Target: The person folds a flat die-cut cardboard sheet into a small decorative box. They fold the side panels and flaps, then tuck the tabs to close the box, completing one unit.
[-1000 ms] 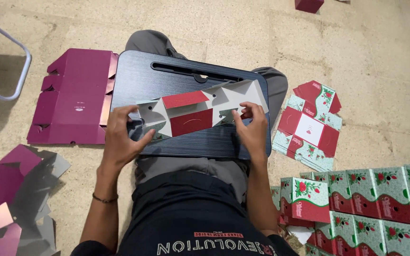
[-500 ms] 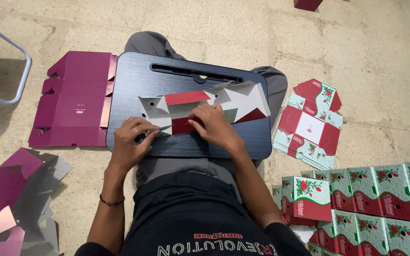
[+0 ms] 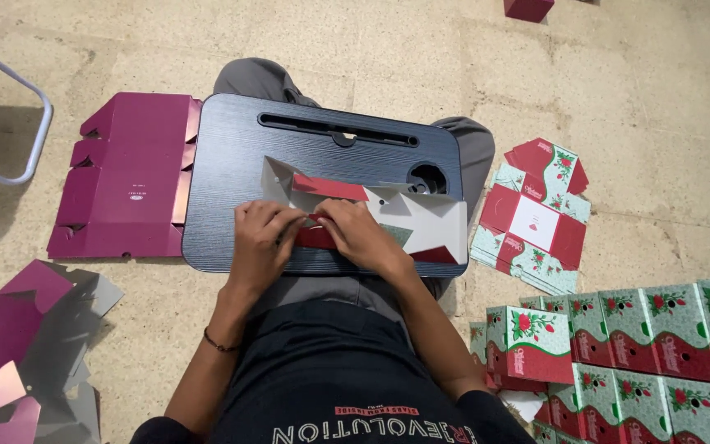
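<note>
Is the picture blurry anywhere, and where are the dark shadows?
Head view: mostly sharp and evenly lit; the left hand and right hand on the cardboard box blank look crisp. A dark shadow lies under the metal chair frame, top left. The lap desk shows only faint sheen.

Your left hand [image 3: 258, 238] and right hand [image 3: 361, 234] cover the middle of the unfolded carton blank [image 3: 421, 218], so the fold under your fingers cannot be seen, nor whether either grip pinches the card or only presses it flat. Your forearms hide the near edge of the lap bench [image 3: 223, 181]. The assembled floral boxes [image 3: 667, 345] run off the right and bottom edges. The grey and magenta blanks [image 3: 18, 345] are cut by the left edge, as is the chair frame [image 3: 30, 90]. A dark red box [image 3: 527, 8] is clipped at the top.
</note>
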